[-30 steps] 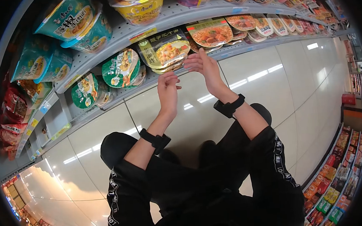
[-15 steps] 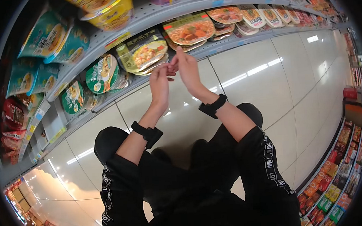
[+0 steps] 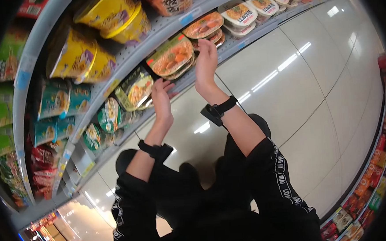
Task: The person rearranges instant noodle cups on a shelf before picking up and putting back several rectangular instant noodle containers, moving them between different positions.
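Note:
My left hand (image 3: 161, 100) is open, its fingers stretched toward the lower shelf, just in front of a stack of green-edged food packs (image 3: 170, 58) with a meat-dish picture. Left of these fingers lies a dark and green food pack (image 3: 136, 89). My right hand (image 3: 206, 65) is held edge-on, fingers extended upward and overlapping the front of a stack of rounded orange meal packs (image 3: 204, 25). A gap separates the two hands, and no item shows in either.
Yellow noodle tubs (image 3: 116, 19) and teal cups (image 3: 54, 100) stand on the shelf above. Green-lidded bowls (image 3: 110, 115) and white-edged packs (image 3: 238, 14) share the lower shelf. Glossy tiled floor (image 3: 283, 84) lies beneath; another product rack (image 3: 361, 198) curves at right.
My hands have parted from their touching position, the right up and rightward, the left slightly left and down. The view has turned, so the shelf appears shifted, with more tubs showing at upper left.

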`<state>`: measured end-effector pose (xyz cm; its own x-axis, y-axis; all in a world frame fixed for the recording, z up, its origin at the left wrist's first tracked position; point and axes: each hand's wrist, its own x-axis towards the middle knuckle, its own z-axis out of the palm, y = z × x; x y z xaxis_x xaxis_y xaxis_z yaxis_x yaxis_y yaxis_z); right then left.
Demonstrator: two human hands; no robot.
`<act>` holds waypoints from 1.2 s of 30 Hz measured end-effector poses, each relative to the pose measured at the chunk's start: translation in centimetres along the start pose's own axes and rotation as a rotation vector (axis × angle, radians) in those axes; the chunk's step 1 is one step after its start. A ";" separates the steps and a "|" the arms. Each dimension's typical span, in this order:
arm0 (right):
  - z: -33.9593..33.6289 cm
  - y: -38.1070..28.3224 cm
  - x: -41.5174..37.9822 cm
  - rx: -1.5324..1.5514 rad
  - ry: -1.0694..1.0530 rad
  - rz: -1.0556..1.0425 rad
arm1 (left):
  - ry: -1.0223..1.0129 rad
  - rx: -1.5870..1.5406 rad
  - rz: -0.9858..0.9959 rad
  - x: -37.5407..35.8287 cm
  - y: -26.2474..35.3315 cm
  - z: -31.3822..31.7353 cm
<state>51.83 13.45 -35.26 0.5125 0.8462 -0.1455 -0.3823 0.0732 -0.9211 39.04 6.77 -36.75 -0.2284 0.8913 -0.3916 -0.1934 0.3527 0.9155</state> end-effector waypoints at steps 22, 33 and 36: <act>-1.3 0.9 1.9 -0.186 -0.441 0.331 | -0.107 -0.100 0.080 2.6 -2.2 -0.6; -4.4 9.5 4.3 -0.386 -0.299 0.421 | -0.112 -0.011 0.066 5.9 -6.6 -0.7; -4.4 9.3 4.7 -0.371 -0.393 0.442 | -0.128 -0.049 0.099 7.0 -6.8 -0.4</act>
<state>54.04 15.82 -46.10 0.0262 0.8886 -0.4579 -0.1673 -0.4477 -0.8784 38.40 10.51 -45.73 -0.1257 0.9510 -0.2824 -0.2229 0.2503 0.9422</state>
